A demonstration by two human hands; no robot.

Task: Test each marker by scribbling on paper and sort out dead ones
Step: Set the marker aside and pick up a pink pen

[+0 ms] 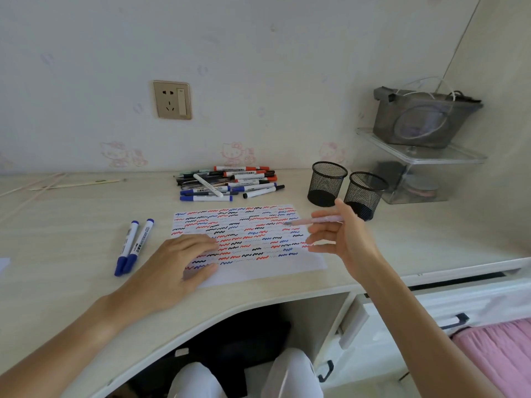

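Pink and slim, the pen (317, 220) I'm testing is pinched in my right hand (344, 239) between thumb and fingers, with the other fingers loosely spread below it. It hangs just above the right edge of the paper (258, 271), near 3 o'clock on the sheet. Its long axis runs almost level from 3 to 9 o'clock, tip toward 9; whether the tip touches the sheet I cannot tell.

My left hand (184, 259) lies flat on the sheet's 8 o'clock corner, fingers straight and pressing it to the desk (71, 225). Rows of red, blue and black squiggles cover most of the sheet.

At 12 o'clock from the sheet lies a pile of markers (227, 183) with red, blue and black caps. At 9 o'clock two blue markers (132, 248) lie side by side, touching, caps toward me.

Two black mesh cups (347, 188) stand at 2 o'clock, just beside each other; I see nothing inside the nearer rims.
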